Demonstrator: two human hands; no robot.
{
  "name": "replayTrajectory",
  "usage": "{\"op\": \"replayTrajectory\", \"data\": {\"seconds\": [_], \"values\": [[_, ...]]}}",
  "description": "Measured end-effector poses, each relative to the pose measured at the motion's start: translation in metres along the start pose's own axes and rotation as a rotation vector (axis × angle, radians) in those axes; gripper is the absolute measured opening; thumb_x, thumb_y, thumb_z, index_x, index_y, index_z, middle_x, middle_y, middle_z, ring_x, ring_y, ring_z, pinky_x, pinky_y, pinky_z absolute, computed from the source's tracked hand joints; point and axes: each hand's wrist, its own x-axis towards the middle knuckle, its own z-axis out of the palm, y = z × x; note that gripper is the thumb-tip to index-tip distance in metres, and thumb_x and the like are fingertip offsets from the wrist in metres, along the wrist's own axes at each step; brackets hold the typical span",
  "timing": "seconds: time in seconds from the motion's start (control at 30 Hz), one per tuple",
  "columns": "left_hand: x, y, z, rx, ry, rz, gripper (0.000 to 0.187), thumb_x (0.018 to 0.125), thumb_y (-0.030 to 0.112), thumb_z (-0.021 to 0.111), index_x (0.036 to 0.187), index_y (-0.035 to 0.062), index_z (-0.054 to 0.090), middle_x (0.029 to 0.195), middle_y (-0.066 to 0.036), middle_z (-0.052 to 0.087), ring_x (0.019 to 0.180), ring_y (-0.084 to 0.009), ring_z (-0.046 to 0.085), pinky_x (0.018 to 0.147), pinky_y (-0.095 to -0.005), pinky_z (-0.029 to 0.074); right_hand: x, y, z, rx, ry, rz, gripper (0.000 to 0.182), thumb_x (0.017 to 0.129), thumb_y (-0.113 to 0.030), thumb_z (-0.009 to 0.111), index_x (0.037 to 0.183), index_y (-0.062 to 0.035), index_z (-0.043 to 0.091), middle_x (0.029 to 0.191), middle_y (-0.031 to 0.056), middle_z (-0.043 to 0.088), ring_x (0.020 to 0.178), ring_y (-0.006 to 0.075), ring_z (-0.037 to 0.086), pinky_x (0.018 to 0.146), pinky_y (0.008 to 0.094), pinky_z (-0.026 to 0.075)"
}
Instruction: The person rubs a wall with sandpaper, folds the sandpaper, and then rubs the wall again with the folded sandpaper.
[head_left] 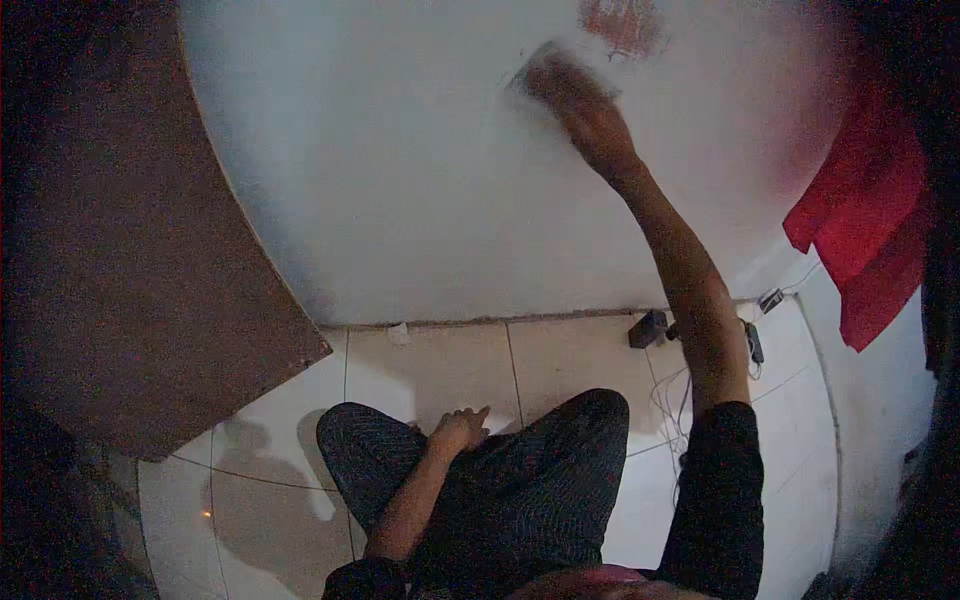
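Note:
My right hand (580, 95) is raised against the pale wall (420, 180), its fingers smeared by motion, so whether it holds anything cannot be made out. Just up and to the right of it, a reddish-brown patch (625, 25) marks the wall. Down between my knees, my left hand (460, 430) rests near my crossed legs in dark patterned trousers (520, 490). Its index finger points out a little and the other fingers look loosely bent; nothing shows in it.
A brown panel (150, 250) stands at the left. Red cloth (870, 220) hangs at the right. By the foot of the wall sit a small black box (647, 329), a dark device (754, 342) and loose cables (680, 400) on the tiled floor (430, 370).

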Motion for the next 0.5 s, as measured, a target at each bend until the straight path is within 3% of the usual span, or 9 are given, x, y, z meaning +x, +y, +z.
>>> {"op": "replayTrajectory", "data": {"seconds": [0.07, 0.1, 0.2, 0.23, 0.33, 0.37, 0.43, 0.47, 0.5], "values": [[0.014, -0.006, 0.010, 0.037, 0.084, 0.048, 0.062, 0.092, 0.043, 0.052, 0.144, 0.0124, 0.037, 0.115, -0.022, 0.061, 0.103, -0.0396, 0.062, 0.086, -0.0520, 0.051, 0.001, 0.006, 0.001, 0.120, 0.424, 0.669, 0.057, 0.088, -0.009, 0.059, 0.143, -0.0154, 0.043, 0.151, 0.0128, 0.036, 0.139, 0.0296, 0.035, 0.110, 0.0428, 0.036], [-0.024, -0.003, 0.032, 0.038, 0.038, 0.012, 0.062, 0.092, 0.043, 0.052, 0.144, 0.0124, 0.037, 0.115, -0.022, 0.061, 0.103, -0.0396, 0.062, 0.086, -0.0520, 0.051, -0.016, -0.019, -0.005, 0.157, 0.413, 0.714, 0.057, 0.088, -0.009, 0.059, 0.143, -0.0154, 0.043, 0.151, 0.0128, 0.036, 0.139, 0.0296, 0.035, 0.110, 0.0428, 0.036], [0.006, -0.005, 0.011, 0.003, 0.053, 0.024, 0.060, 0.092, 0.042, 0.051, 0.143, 0.0129, 0.038, 0.115, -0.022, 0.060, 0.104, -0.0405, 0.061, 0.086, -0.0529, 0.051, -0.021, 0.004, -0.007, 0.032, 0.026, -0.070, 0.059, 0.085, 0.007, 0.051, 0.141, -0.0090, 0.044, 0.143, 0.0171, 0.045, 0.135, 0.0365, 0.039, 0.109, 0.0454, 0.037], [0.003, 0.001, 0.015, 0.033, 0.069, 0.022, 0.060, 0.092, 0.042, 0.052, 0.144, 0.0132, 0.037, 0.117, -0.022, 0.060, 0.105, -0.0402, 0.061, 0.087, -0.0528, 0.050, -0.021, 0.006, -0.014, 0.031, 0.022, -0.077, 0.059, 0.085, 0.007, 0.051, 0.141, -0.0090, 0.044, 0.143, 0.0171, 0.045, 0.135, 0.0365, 0.039, 0.109, 0.0454, 0.037], [0.001, 0.008, 0.017, 0.014, 0.069, 0.015, 0.060, 0.092, 0.041, 0.052, 0.144, 0.0137, 0.037, 0.119, -0.023, 0.059, 0.109, -0.0391, 0.059, 0.090, -0.0519, 0.049, -0.013, 0.008, -0.030, -0.064, 0.452, 0.631, 0.060, 0.084, 0.005, 0.054, 0.141, -0.0088, 0.044, 0.146, 0.0153, 0.042, 0.136, 0.0340, 0.038, 0.107, 0.0426, 0.040], [0.002, 0.009, 0.015, -0.037, 0.063, 0.000, 0.060, 0.092, 0.040, 0.053, 0.144, 0.0139, 0.037, 0.120, -0.023, 0.058, 0.111, -0.0384, 0.059, 0.092, -0.0511, 0.048, -0.015, 0.009, -0.025, -0.059, 0.453, 0.627, 0.060, 0.084, 0.005, 0.054, 0.141, -0.0088, 0.044, 0.146, 0.0153, 0.042, 0.136, 0.0340, 0.038, 0.107, 0.0426, 0.040], [0.001, 0.000, 0.011, 0.010, 0.059, -0.015, 0.060, 0.092, 0.039, 0.053, 0.144, 0.0141, 0.037, 0.122, -0.023, 0.058, 0.112, -0.0376, 0.058, 0.093, -0.0507, 0.048, -0.021, 0.009, -0.019, 0.271, -0.006, 0.332, 0.059, 0.083, 0.010, 0.049, 0.139, -0.0071, 0.045, 0.143, 0.0166, 0.045, 0.134, 0.0350, 0.040, 0.105, 0.0435, 0.042], [0.003, 0.000, 0.012, 0.029, 0.043, -0.020, 0.060, 0.092, 0.039, 0.053, 0.145, 0.0143, 0.037, 0.123, -0.022, 0.057, 0.113, -0.0368, 0.058, 0.094, -0.0502, 0.047, -0.024, 0.016, -0.019, 0.134, -0.013, 0.010, 0.059, 0.084, 0.010, 0.048, 0.140, -0.0073, 0.044, 0.142, 0.0171, 0.046, 0.135, 0.0347, 0.039, 0.106, 0.0437, 0.041], [-0.003, 0.004, 0.009, 0.026, 0.037, -0.024, 0.060, 0.092, 0.039, 0.053, 0.145, 0.0143, 0.037, 0.123, -0.022, 0.057, 0.113, -0.0368, 0.058, 0.094, -0.0502, 0.047, -0.022, 0.015, -0.027, 0.142, -0.015, 0.013, 0.059, 0.084, 0.010, 0.048, 0.140, -0.0073, 0.044, 0.142, 0.0171, 0.046, 0.135, 0.0347, 0.039, 0.106, 0.0437, 0.041]]}}
